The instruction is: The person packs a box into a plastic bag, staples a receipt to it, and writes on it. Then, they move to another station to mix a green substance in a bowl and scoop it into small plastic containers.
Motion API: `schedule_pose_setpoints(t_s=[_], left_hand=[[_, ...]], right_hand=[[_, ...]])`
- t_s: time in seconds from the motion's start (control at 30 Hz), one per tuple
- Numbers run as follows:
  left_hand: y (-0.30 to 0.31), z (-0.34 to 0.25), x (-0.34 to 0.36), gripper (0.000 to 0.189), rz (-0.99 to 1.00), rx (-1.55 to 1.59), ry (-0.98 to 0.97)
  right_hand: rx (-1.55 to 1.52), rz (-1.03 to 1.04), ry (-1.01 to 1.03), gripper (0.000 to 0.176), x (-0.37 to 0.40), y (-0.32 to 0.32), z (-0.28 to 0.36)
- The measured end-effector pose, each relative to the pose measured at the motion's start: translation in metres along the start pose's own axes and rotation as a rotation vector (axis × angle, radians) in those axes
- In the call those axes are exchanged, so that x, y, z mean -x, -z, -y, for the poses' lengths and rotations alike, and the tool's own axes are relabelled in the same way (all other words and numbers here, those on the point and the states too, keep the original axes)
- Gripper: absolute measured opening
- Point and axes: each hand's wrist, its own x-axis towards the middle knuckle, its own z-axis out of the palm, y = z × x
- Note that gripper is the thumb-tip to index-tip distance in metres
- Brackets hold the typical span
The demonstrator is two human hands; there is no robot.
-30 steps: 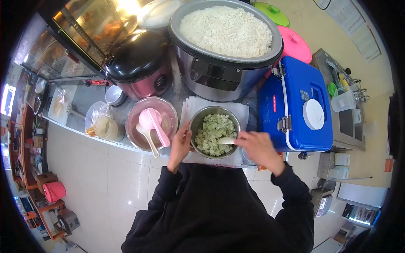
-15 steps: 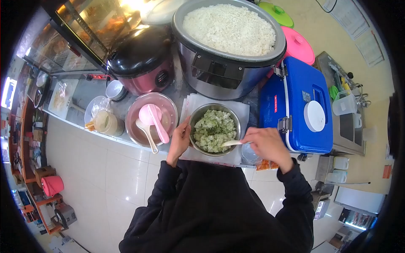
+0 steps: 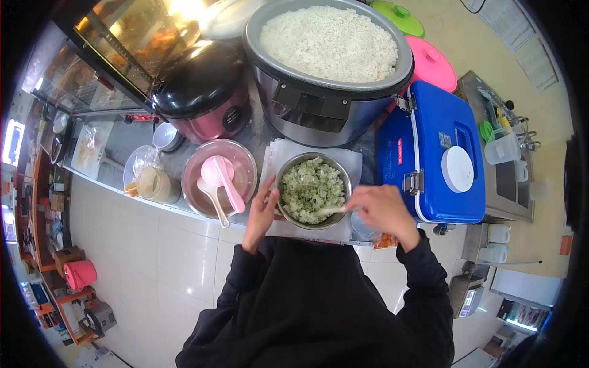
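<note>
A steel bowl (image 3: pixel 348 178) stands on white paper (image 3: pixel 276 158) and holds rice mixed with something green (image 3: pixel 313 187). At its left rim is my left hand (image 3: pixel 262 214), fingers apart, touching or very near the side. My right hand (image 3: pixel 383 211) is closed round the handle of a pale spoon (image 3: pixel 331 210), whose tip lies in the rice at the lower right. Left of the paper, a wider metal bowl (image 3: pixel 191 168) contains a pink ladle (image 3: pixel 226 178) and a cream-coloured spoon (image 3: pixel 213 199).
Behind the bowl stands a large cooker (image 3: pixel 313 104) full of white rice. A black and pink cooker (image 3: pixel 202 92) is at its left, a blue cooler box (image 3: pixel 429 153) at the right. A jar (image 3: pixel 156 184) stands near the left counter edge.
The spoon tip has moved slightly left and deeper into the rice. My left hand's fingers have loosened at the rim. The view has shifted slightly.
</note>
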Motion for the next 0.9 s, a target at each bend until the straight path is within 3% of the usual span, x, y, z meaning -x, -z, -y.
schedule_pose_setpoints(t_s=[0.03,0.1,0.27,0.47,0.57,0.7,0.8,0.9], left_hand=[[-0.001,0.009,0.003,0.044,0.010,-0.041,-0.048],[0.000,0.028,0.005,0.045,0.023,-0.124,-0.145],[0.003,0.017,0.001,0.046,0.103,-0.148,-0.067],[0.005,0.013,-0.003,0.046,0.125,-0.028,-0.001],[0.005,0.011,-0.011,0.044,0.122,-0.013,0.013],[0.016,0.006,-0.027,0.039,0.145,-0.151,0.014],[0.018,0.036,-0.051,0.035,0.019,-0.419,-0.519],[0.018,0.028,-0.048,0.034,-0.035,-0.525,-0.435]], right_hand=[[0.005,0.065,0.061,0.022,0.003,-0.013,-0.002],[0.022,-0.060,-0.031,0.021,-0.001,-0.043,0.012],[-0.024,-0.358,-0.306,0.022,-0.032,-0.081,0.006],[0.090,-0.167,-0.146,0.023,-0.026,-0.015,0.022],[0.184,-0.285,0.131,0.023,-0.044,-0.020,0.033],[0.268,-0.197,0.297,0.022,-0.038,-0.056,0.014],[0.204,-0.151,0.233,0.022,-0.015,-0.033,0.009],[0.181,-0.179,0.102,0.020,-0.016,0.000,0.014]])
